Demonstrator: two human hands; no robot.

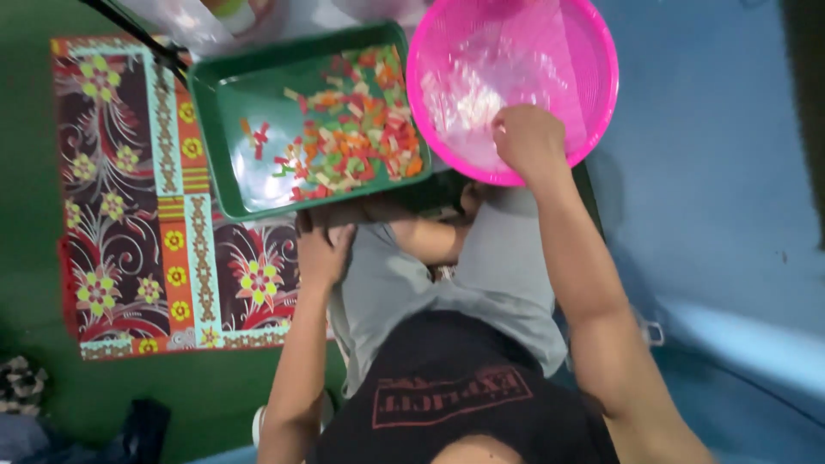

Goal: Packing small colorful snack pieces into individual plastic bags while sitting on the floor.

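I sit cross-legged on the floor. A green tray (225,129) lies in front of me with many small red, orange, green and pale pieces (357,129) heaped in its right half. My left hand (322,249) grips the tray's near edge, fingers curled under it. To the right a round pink basket (601,86) holds a clear plastic bag (468,94) with pale bits inside. My right hand (528,137) reaches into the basket's near side, fingers closed on the plastic bag.
A patterned mat (129,215) with yellow flowers lies on the green floor at left. A blue surface (713,172) fills the right side. Dark cloth (137,430) sits at the bottom left. Clear plastic (180,21) lies beyond the tray.
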